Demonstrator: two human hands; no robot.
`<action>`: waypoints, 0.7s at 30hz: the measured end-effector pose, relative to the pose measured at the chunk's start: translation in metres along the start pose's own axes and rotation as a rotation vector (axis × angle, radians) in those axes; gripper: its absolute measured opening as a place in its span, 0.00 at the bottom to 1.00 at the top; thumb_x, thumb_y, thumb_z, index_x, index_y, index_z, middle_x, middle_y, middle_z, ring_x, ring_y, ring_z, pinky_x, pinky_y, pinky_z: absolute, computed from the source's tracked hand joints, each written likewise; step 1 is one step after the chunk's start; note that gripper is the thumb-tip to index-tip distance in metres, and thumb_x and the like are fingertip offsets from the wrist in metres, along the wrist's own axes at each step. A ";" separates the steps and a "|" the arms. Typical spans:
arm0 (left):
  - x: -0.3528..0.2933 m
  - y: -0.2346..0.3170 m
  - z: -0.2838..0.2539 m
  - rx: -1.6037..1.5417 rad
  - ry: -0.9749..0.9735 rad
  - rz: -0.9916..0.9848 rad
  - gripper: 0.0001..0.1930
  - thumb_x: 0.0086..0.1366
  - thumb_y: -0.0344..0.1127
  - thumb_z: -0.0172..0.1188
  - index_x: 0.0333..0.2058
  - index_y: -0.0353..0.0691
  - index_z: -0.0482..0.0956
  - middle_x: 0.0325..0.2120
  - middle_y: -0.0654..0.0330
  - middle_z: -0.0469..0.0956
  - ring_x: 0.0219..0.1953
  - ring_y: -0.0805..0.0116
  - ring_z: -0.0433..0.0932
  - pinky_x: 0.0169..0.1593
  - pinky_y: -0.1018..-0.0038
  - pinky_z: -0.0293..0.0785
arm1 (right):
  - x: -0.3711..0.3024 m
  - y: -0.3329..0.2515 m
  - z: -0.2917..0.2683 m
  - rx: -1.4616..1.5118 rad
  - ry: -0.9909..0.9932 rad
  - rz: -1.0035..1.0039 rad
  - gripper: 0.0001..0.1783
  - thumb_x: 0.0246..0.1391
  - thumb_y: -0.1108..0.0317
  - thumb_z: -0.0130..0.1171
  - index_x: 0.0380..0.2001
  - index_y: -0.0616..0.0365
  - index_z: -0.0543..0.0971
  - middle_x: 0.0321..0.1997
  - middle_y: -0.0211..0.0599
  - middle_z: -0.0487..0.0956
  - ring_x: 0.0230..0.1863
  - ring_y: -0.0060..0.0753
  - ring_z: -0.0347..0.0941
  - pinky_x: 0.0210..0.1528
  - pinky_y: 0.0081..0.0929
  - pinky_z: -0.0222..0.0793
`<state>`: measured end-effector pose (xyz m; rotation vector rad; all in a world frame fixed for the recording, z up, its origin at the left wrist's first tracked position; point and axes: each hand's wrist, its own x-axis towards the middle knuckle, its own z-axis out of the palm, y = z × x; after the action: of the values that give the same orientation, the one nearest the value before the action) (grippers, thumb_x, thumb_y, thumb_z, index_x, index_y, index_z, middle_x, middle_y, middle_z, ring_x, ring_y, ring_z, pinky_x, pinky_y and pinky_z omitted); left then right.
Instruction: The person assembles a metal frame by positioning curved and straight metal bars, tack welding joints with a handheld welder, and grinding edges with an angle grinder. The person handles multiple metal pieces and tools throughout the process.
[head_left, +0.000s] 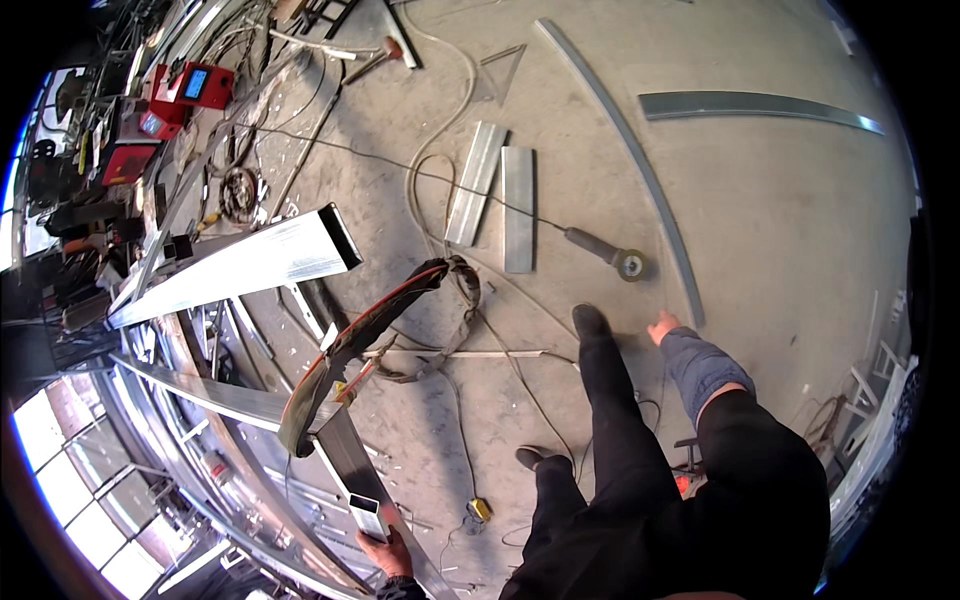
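At the lower left, my left hand (388,552) is closed on the near end of a short square metal tube (370,524), whose hollow end faces up. The tube lies against a long metal beam (345,452). Over that beam hangs a thick cable bundle in a dark sleeve (350,345), with a red-orange line along it. My right hand (662,327) hangs out over the floor at the right, apart from everything, its fingers loosely spread and holding nothing. Near it lies the end of a long curved metal strip (640,155).
An angle grinder (605,252) with its cord lies on the floor beside two short metal profiles (518,210). A wide rectangular tube (245,260) juts in from the left. Cables cross the floor by my feet. Red machines (205,86) stand at the far left.
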<state>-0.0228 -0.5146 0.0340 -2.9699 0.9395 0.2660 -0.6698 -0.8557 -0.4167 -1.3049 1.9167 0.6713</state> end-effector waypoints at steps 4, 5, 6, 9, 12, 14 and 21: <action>0.027 0.005 -0.006 -0.045 -0.140 -0.114 0.37 0.61 0.37 0.73 0.63 0.30 0.63 0.49 0.40 0.73 0.52 0.38 0.74 0.60 0.54 0.71 | 0.084 -0.009 -0.012 0.160 -0.011 0.151 0.46 0.56 0.51 0.68 0.75 0.50 0.63 0.67 0.63 0.71 0.65 0.67 0.74 0.67 0.55 0.73; 0.020 0.010 -0.007 -0.023 -0.138 -0.131 0.36 0.61 0.37 0.73 0.62 0.30 0.63 0.49 0.40 0.73 0.51 0.39 0.74 0.59 0.54 0.71 | 0.098 -0.020 -0.016 0.164 -0.020 0.140 0.46 0.56 0.51 0.68 0.75 0.49 0.62 0.67 0.64 0.71 0.65 0.67 0.73 0.67 0.55 0.73; 0.014 0.013 -0.012 0.095 -0.166 -0.117 0.35 0.61 0.36 0.72 0.61 0.32 0.63 0.49 0.41 0.73 0.51 0.40 0.74 0.60 0.54 0.71 | 0.107 -0.019 -0.012 0.163 -0.021 0.138 0.46 0.56 0.50 0.68 0.75 0.48 0.62 0.67 0.64 0.71 0.66 0.67 0.73 0.67 0.55 0.73; 0.008 0.023 -0.012 0.121 -0.154 -0.042 0.34 0.61 0.36 0.72 0.61 0.32 0.64 0.49 0.41 0.73 0.51 0.40 0.74 0.59 0.54 0.71 | 0.114 -0.014 0.015 0.172 -0.094 0.135 0.48 0.57 0.49 0.68 0.76 0.50 0.61 0.68 0.65 0.70 0.67 0.67 0.72 0.69 0.54 0.71; 0.007 0.019 -0.017 0.095 -0.194 -0.126 0.39 0.61 0.34 0.72 0.66 0.32 0.60 0.56 0.42 0.72 0.58 0.42 0.73 0.65 0.57 0.69 | 0.093 -0.010 0.037 0.132 -0.236 0.163 0.50 0.58 0.49 0.67 0.77 0.59 0.60 0.72 0.69 0.68 0.72 0.68 0.68 0.73 0.50 0.66; 0.009 0.006 -0.019 0.083 -0.211 -0.156 0.43 0.61 0.33 0.72 0.70 0.33 0.57 0.61 0.42 0.70 0.62 0.44 0.71 0.68 0.58 0.66 | 0.084 -0.017 0.042 0.151 -0.271 0.141 0.49 0.59 0.48 0.66 0.76 0.61 0.61 0.72 0.68 0.69 0.72 0.66 0.68 0.74 0.49 0.66; 0.011 0.007 -0.016 0.096 -0.209 -0.216 0.40 0.64 0.40 0.73 0.67 0.29 0.63 0.58 0.35 0.73 0.61 0.35 0.74 0.66 0.53 0.69 | -0.016 0.000 0.038 0.407 -0.544 -0.084 0.43 0.66 0.40 0.61 0.71 0.63 0.70 0.74 0.55 0.72 0.71 0.51 0.72 0.71 0.43 0.68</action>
<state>-0.0155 -0.5282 0.0486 -2.8521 0.5872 0.4982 -0.6556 -0.8186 -0.4273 -0.8338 1.4456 0.4940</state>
